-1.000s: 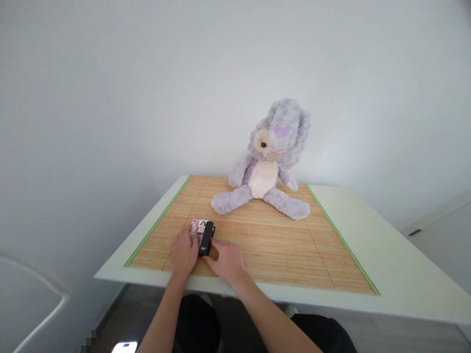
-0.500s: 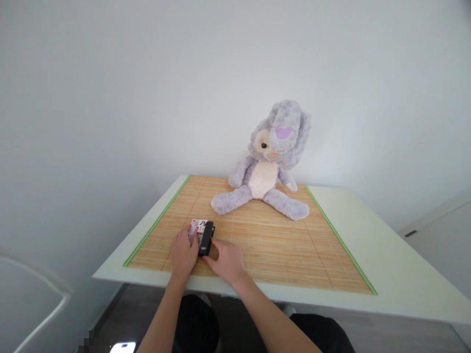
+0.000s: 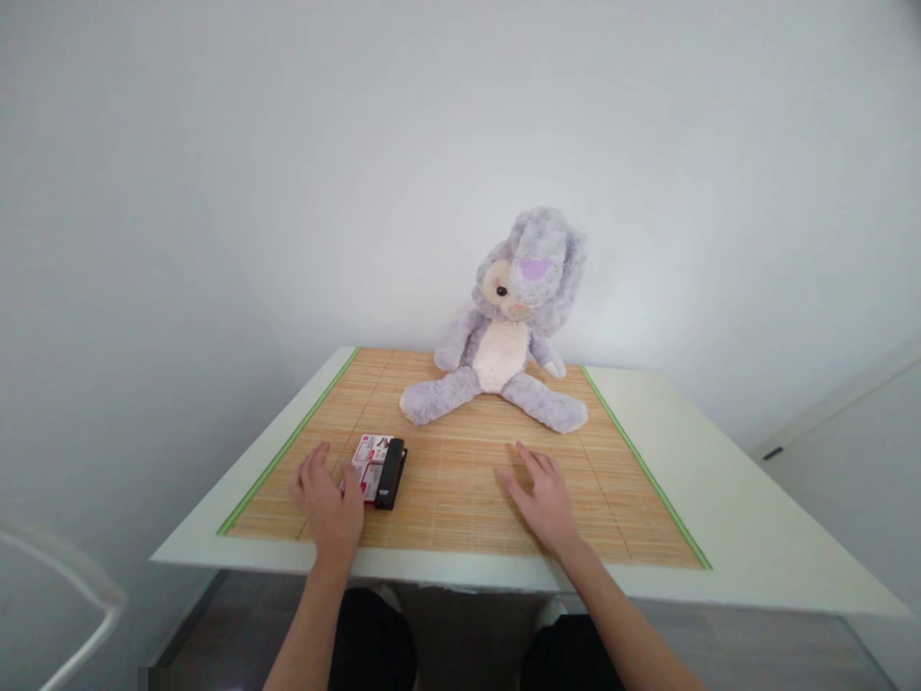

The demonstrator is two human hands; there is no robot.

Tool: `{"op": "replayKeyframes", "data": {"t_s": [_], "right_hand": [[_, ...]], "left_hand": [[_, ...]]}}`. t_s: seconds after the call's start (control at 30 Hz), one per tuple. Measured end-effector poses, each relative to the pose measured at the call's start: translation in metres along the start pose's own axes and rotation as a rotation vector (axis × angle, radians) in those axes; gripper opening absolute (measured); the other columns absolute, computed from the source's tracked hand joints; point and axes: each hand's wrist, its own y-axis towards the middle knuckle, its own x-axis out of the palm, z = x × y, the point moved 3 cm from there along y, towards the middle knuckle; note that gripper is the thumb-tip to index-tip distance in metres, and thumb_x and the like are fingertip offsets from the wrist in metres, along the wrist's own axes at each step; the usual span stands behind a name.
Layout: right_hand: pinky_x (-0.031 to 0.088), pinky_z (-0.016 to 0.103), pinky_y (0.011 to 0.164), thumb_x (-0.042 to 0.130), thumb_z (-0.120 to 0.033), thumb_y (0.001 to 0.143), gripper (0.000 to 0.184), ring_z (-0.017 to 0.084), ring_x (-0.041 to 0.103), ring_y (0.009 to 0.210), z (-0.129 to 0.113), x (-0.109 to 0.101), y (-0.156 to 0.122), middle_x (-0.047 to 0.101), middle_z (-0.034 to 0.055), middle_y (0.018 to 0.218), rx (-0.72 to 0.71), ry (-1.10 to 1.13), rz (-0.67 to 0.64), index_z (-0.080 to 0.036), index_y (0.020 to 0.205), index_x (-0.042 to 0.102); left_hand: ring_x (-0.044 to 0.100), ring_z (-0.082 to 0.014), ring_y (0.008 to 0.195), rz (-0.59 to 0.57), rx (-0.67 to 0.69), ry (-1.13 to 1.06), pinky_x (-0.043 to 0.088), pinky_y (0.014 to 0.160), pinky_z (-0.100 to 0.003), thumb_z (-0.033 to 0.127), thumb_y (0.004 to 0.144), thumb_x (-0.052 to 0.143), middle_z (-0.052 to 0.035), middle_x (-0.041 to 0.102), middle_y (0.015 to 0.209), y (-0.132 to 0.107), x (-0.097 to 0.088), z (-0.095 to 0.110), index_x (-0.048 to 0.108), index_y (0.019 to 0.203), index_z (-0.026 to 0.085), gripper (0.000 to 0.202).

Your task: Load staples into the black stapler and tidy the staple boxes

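A black stapler lies lengthwise on the bamboo mat, its long side against a small red-and-white printed box. Just left of the box is my left hand, fingers spread, its thumb over the box's near left part; whether it touches the box I cannot tell. My right hand is over the mat's right half, fingers apart and holding nothing. At the back of the mat sits a grey-lilac plush rabbit, legs splayed and one ear hanging over its face.
The mat has green edging and lies on a white table that stands against a white wall. A white curved tube or rail shows at lower left. My legs are below the table's near edge.
My right hand has let go of the stapler and moved right. My left hand has shifted left off the box, its fingers spreading. The view has shifted slightly.
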Motion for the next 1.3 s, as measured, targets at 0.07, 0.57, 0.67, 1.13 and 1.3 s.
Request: {"op": "replayKeyframes", "data": {"t_s": [0.07,0.57,0.67,1.13,1.3], "right_hand": [[0.037,0.05,0.119,0.053,-0.056,0.101,0.065,0.031,0.05,0.138,0.015,-0.001,-0.004,0.061,0.0129,0.146,0.012,-0.052,0.005,-0.021,0.156,0.049],[0.003,0.06,0.127,0.041,-0.066,0.102,0.078,0.037,0.01,0.162,0.0,0.036,-0.017,0.02,0.0071,0.175,0.135,-0.337,-0.121,-0.028,0.168,0.024],[0.001,0.061,0.126,0.039,-0.065,0.103,0.076,0.037,0.009,0.162,-0.003,0.035,-0.017,0.018,0.0067,0.176,0.143,-0.364,-0.141,-0.028,0.168,0.025],[0.002,0.061,0.126,0.039,-0.068,0.102,0.076,0.036,0.01,0.162,-0.007,0.034,-0.016,0.018,0.0067,0.176,0.167,-0.406,-0.17,-0.031,0.167,0.027],[0.003,0.062,0.126,0.039,-0.067,0.102,0.076,0.037,0.01,0.162,-0.008,0.033,-0.016,0.018,0.0065,0.176,0.164,-0.399,-0.172,-0.03,0.167,0.027]], "left_hand": [[0.032,-0.0337,0.153,0.06,0.017,-0.016,0.018,0.126,-0.062,0.031,0.101,0.049,-0.0181,0.043,0.158,-0.015,-0.007,0.03,0.036,0.155,0.016,0.058],[0.02,-0.0351,0.161,-0.673,0.404,0.163,0.012,0.13,-0.059,0.055,0.101,0.046,-0.0097,0.031,0.172,-0.089,0.102,0.112,0.039,0.162,0.024,0.068],[0.012,-0.0375,0.162,-0.671,0.382,0.202,0.005,0.13,-0.064,0.059,0.1,0.044,-0.0081,0.028,0.173,-0.092,0.101,0.113,0.037,0.163,0.026,0.072],[0.01,-0.0378,0.162,-0.666,0.37,0.238,0.004,0.128,-0.068,0.054,0.1,0.044,-0.0059,0.024,0.174,-0.094,0.103,0.114,0.034,0.164,0.029,0.069],[0.012,-0.0383,0.162,-0.677,0.364,0.235,0.007,0.128,-0.068,0.054,0.099,0.046,-0.0064,0.023,0.175,-0.094,0.104,0.113,0.033,0.165,0.029,0.071]]}}
